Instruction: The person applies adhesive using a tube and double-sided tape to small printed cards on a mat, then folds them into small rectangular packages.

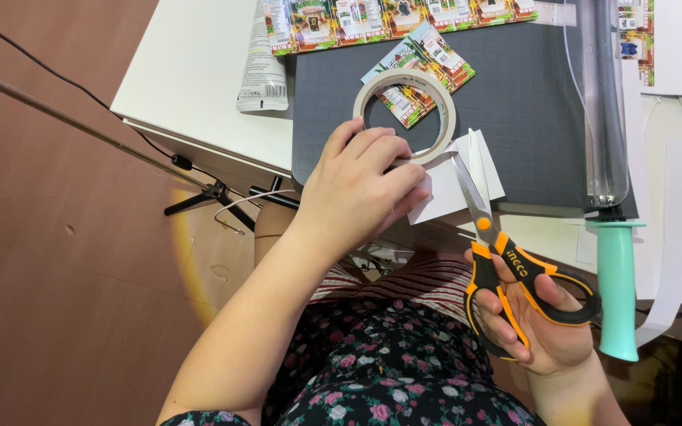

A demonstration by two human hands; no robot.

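1. Tape roll [405,115], a pale ring of masking tape, is held tilted above the dark grey cutting mat [530,118] on the white bench [191,71], with a short tab of tape pulled out towards the blades
2. Cutting mat carries a strip of colourful printed labels [404,17] along its far edge, a loose pair of labels [424,67] partly under the roll, and white paper pieces [444,189] at its near edge; a clear rolling pin with a mint-green handle [617,284] lies along its right side, and a white tube [262,67] rests to the left
3. Left hand [361,193] is curled around the near side of the roll, fingers pressed to the ring's outer face
4. Right hand [542,323] is closed through the orange and black loops of the scissors [499,244], whose blades point up at the tape tab and look nearly shut
5. Risks, as I judge them: the blade tips sit close to the left fingertips, so a slip could nick them; the loose tab could fold back and stick to itself or to the paper beneath; a slanted cut would leave a ragged end
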